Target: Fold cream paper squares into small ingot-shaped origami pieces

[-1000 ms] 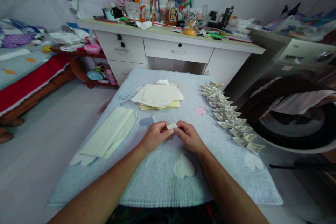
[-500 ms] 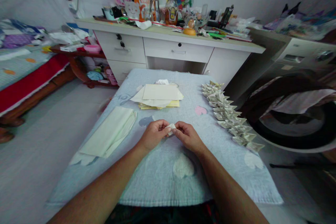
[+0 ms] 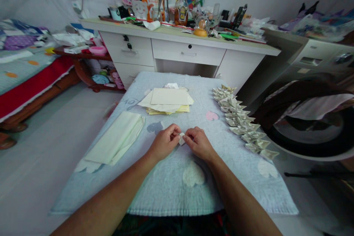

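Between my hands is a small folded piece of pale paper [image 3: 181,139], pinched from both sides over the middle of the cloth-covered table. My left hand [image 3: 166,142] has thumb and fingers closed on its left edge. On the opposite edge, my right hand [image 3: 199,143] pinches it the same way. Parts of the folded paper are hidden behind my fingertips. Off to the right stand several folded paper boats [image 3: 239,118] in a long close row. Beyond my hands lies a stack of cream and yellow paper sheets [image 3: 169,96].
A folded pale green bundle of paper or cloth [image 3: 114,140] lies at the left on the blue tablecloth [image 3: 166,191]. A cluttered white desk [image 3: 190,48] stands behind the table. To the right is an open washing machine [image 3: 312,59], to the left a bed [image 3: 33,77].
Both hands still hold the folded paper. My fingers have shifted on it, the left fingers lifting slightly, and the paper shows a slightly lower, more upright outline.
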Tool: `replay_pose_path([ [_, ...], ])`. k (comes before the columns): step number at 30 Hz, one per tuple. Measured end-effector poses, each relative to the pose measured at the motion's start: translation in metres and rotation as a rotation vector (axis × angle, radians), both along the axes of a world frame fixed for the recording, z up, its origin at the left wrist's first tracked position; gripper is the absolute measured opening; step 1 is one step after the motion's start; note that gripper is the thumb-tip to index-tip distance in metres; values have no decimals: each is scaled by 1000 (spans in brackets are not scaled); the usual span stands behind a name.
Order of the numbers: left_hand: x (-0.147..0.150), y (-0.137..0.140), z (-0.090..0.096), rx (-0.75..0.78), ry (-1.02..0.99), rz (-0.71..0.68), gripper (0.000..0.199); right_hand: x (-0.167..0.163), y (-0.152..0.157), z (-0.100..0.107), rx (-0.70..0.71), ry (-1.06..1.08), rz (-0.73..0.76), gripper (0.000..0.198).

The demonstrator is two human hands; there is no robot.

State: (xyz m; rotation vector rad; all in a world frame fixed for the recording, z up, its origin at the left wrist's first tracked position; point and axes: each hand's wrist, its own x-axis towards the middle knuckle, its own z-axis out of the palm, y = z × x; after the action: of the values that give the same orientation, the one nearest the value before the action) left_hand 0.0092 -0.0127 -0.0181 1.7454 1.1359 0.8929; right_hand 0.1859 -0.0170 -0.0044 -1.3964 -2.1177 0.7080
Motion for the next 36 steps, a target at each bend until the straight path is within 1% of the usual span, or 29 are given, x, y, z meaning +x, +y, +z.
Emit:
replay_pose_path([
  [3,2,-1,1,89,171,-9,6,-1,-1,2,12,-146,-38,21],
  [6,4,-2,1,193,308,-1,10,-1,-2,-2,46,-241,-90,19],
  [9,4,-2,2,306,380,-10,11,-2,-1,-8,75,-281,-138,18],
  [11,3,-1,2,345,402,-27,11,-2,0,-10,87,-284,-163,15],
  [13,1,0,2,354,415,-71,12,-1,0,-9,87,-265,-154,12],
  [16,-2,2,1,357,427,-126,14,1,0,-5,71,-214,-59,4],
  [20,-4,2,1,360,443,-145,16,6,-2,0,58,-174,50,16],
  [25,-7,2,1,350,445,-172,24,8,-3,-1,70,-179,82,16],
  [31,-9,4,-2,351,435,-192,18,9,1,-4,81,-202,106,13],
  [36,-10,6,-4,369,438,-210,15,11,1,-5,156,-212,161,11],
])
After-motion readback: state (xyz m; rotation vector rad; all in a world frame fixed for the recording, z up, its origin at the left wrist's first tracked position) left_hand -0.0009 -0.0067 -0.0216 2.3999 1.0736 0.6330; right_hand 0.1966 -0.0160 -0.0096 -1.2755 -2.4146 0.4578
